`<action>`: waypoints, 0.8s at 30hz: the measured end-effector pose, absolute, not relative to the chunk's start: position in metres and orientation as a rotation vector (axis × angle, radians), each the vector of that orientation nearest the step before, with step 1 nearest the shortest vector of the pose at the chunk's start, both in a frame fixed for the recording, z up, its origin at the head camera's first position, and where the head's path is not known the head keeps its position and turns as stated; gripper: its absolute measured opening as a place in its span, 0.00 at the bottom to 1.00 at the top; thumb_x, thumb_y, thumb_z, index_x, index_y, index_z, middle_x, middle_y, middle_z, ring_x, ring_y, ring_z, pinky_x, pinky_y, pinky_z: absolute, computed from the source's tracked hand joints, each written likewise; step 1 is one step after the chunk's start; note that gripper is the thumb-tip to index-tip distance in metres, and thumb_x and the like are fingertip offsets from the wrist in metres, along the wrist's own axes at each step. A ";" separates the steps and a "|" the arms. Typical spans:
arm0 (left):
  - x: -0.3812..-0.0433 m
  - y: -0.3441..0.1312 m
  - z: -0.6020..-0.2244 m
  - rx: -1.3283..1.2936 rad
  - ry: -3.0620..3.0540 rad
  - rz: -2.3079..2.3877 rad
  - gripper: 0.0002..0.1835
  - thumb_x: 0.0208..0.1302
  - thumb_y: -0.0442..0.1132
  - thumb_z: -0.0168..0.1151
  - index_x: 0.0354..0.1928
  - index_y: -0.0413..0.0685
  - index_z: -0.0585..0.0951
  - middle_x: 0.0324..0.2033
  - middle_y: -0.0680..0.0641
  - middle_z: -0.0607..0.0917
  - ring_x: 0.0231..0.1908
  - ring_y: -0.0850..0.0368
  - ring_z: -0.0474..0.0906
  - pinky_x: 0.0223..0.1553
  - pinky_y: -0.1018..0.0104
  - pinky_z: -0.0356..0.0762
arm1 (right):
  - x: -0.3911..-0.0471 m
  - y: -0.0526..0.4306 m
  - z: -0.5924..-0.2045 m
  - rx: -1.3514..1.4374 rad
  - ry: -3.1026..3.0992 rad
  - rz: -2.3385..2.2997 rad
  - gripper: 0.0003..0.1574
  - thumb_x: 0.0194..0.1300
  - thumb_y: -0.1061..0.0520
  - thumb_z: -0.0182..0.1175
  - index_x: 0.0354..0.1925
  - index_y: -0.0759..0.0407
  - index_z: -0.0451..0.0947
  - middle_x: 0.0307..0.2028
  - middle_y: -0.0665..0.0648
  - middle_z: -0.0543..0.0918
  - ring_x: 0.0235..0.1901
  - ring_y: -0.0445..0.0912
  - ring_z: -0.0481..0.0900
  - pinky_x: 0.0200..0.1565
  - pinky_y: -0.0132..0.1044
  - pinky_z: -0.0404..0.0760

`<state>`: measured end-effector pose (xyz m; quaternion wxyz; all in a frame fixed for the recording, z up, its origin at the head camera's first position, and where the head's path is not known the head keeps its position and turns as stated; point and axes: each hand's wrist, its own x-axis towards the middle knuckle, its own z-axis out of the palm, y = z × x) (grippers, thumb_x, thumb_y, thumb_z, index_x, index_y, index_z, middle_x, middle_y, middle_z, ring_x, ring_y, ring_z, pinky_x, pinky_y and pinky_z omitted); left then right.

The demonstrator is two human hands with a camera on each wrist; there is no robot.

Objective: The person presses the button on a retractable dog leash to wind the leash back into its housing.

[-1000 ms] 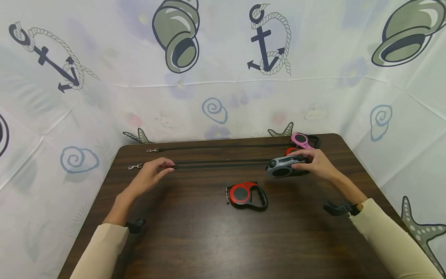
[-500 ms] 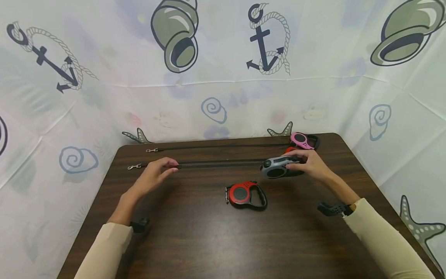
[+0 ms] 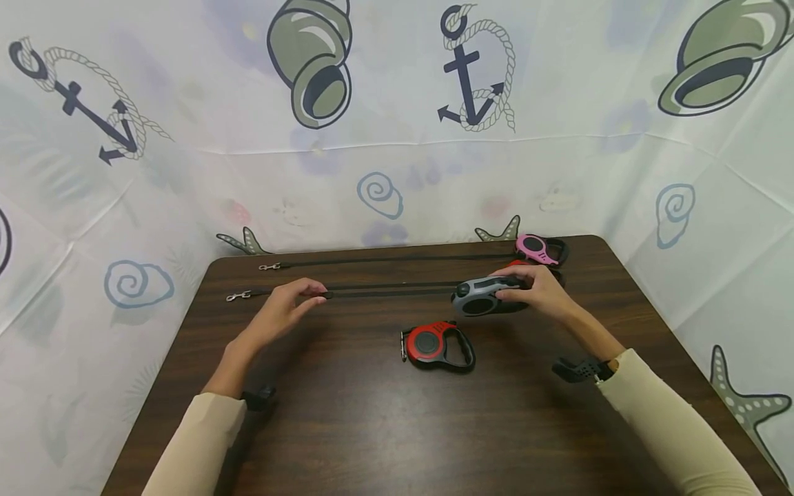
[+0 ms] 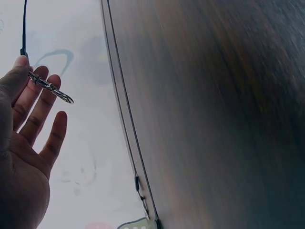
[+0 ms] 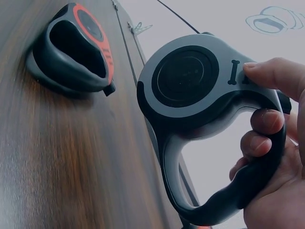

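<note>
My right hand (image 3: 542, 293) grips the black handle of a grey retractable leash (image 3: 474, 302). In the right wrist view, fingers wrap through its handle loop and the thumb (image 5: 259, 71) lies on the grey casing. A black cord (image 3: 397, 294) stretches from this leash to my left hand (image 3: 282, 310). Thumb and fingertips there pinch the cord's end, beside a metal snap clip (image 4: 52, 88) that shows in the left wrist view. Nearer me, a red retractable leash (image 3: 428, 342) lies on the table, its clip drawn up against the casing.
Farther back on the dark wooden table (image 3: 372, 427), a pink leash (image 3: 535, 246) lies with its cord pulled out leftward to a clip (image 3: 269, 266). Another red leash (image 3: 520, 263), partly hidden by my right hand, has its cord out to a second clip (image 3: 238, 297). A patterned cloth hangs behind.
My hands have come closer together: the left slid rightward with the cord end, the right moved leftward with the grey leash. The cord between them is shorter.
</note>
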<state>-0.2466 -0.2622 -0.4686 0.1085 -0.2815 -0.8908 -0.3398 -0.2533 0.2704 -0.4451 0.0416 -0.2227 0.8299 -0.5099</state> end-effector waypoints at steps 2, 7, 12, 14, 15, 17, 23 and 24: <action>-0.247 -0.260 -0.468 -0.835 -2.621 -1.005 0.12 0.67 0.28 0.72 0.51 0.41 0.85 0.44 0.45 0.90 0.37 0.56 0.80 0.35 0.66 0.75 | -0.254 0.268 -0.445 -0.692 2.525 -1.576 0.24 0.69 0.61 0.70 0.61 0.63 0.84 0.52 0.65 0.84 0.40 0.47 0.81 0.42 0.33 0.81; -0.248 -0.254 -0.469 -0.851 -2.612 -1.033 0.12 0.67 0.29 0.71 0.51 0.41 0.85 0.43 0.45 0.90 0.37 0.57 0.80 0.34 0.68 0.73 | -0.256 0.261 -0.446 -0.703 2.511 -1.590 0.24 0.68 0.62 0.71 0.61 0.64 0.84 0.53 0.67 0.84 0.39 0.46 0.81 0.41 0.32 0.82; -0.249 -0.250 -0.470 -0.859 -2.604 -1.045 0.11 0.69 0.30 0.71 0.51 0.41 0.84 0.43 0.45 0.90 0.40 0.55 0.83 0.37 0.57 0.79 | -0.258 0.253 -0.447 -0.718 2.510 -1.598 0.25 0.67 0.62 0.72 0.61 0.64 0.84 0.53 0.66 0.86 0.40 0.45 0.81 0.41 0.32 0.82; -0.248 -0.248 -0.470 -0.854 -2.611 -1.050 0.11 0.69 0.30 0.71 0.51 0.42 0.84 0.43 0.46 0.90 0.43 0.54 0.85 0.41 0.53 0.81 | -0.259 0.251 -0.447 -0.727 2.507 -1.606 0.25 0.66 0.62 0.72 0.60 0.63 0.84 0.52 0.66 0.86 0.39 0.45 0.81 0.40 0.32 0.81; -0.248 -0.247 -0.470 -0.850 -2.612 -1.060 0.11 0.68 0.30 0.71 0.51 0.41 0.84 0.43 0.46 0.90 0.44 0.53 0.86 0.42 0.50 0.82 | -0.260 0.249 -0.447 -0.723 2.503 -1.615 0.25 0.65 0.61 0.73 0.60 0.62 0.85 0.51 0.65 0.87 0.39 0.46 0.81 0.40 0.32 0.81; -0.248 -0.246 -0.470 -0.847 -2.613 -1.074 0.11 0.68 0.30 0.71 0.51 0.41 0.84 0.43 0.46 0.90 0.45 0.51 0.87 0.43 0.49 0.83 | -0.261 0.247 -0.448 -0.726 2.496 -1.624 0.24 0.65 0.61 0.73 0.60 0.62 0.85 0.50 0.65 0.87 0.38 0.46 0.82 0.40 0.33 0.81; -0.249 -0.240 -0.471 -0.862 -2.591 -1.079 0.12 0.68 0.29 0.71 0.51 0.40 0.84 0.43 0.45 0.91 0.45 0.49 0.87 0.43 0.48 0.83 | -0.260 0.240 -0.447 -0.661 2.456 -1.635 0.25 0.66 0.58 0.73 0.61 0.59 0.85 0.49 0.63 0.87 0.39 0.48 0.82 0.41 0.34 0.81; -0.249 -0.239 -0.472 -0.862 -2.589 -1.081 0.11 0.68 0.29 0.71 0.51 0.40 0.85 0.43 0.45 0.91 0.45 0.49 0.87 0.43 0.47 0.83 | -0.260 0.239 -0.446 -0.649 2.441 -1.646 0.25 0.66 0.58 0.73 0.61 0.59 0.85 0.49 0.63 0.87 0.40 0.48 0.82 0.41 0.35 0.82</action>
